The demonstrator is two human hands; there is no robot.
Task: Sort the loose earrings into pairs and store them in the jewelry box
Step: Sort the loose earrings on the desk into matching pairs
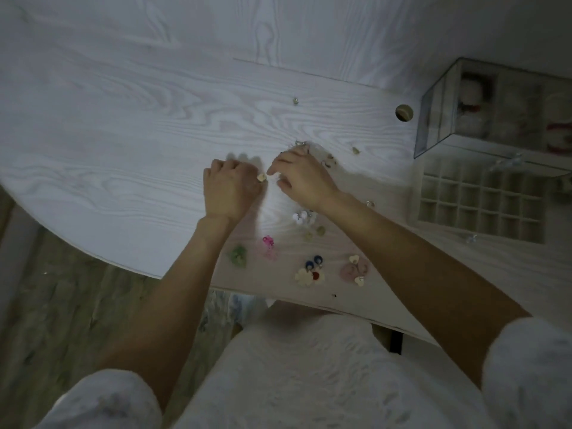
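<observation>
Left hand (230, 188) pinches a small pale earring (262, 177) just above the worktop (123, 119); right hand (298, 176), fingers loosely curled, empty, should find its twin among loose earrings (328, 161) beside it

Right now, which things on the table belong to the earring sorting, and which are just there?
For the job:
loose earrings
small earring pinched by left hand
right hand
divided tray
glass jewelry box

Just there:
round hole in table
</observation>
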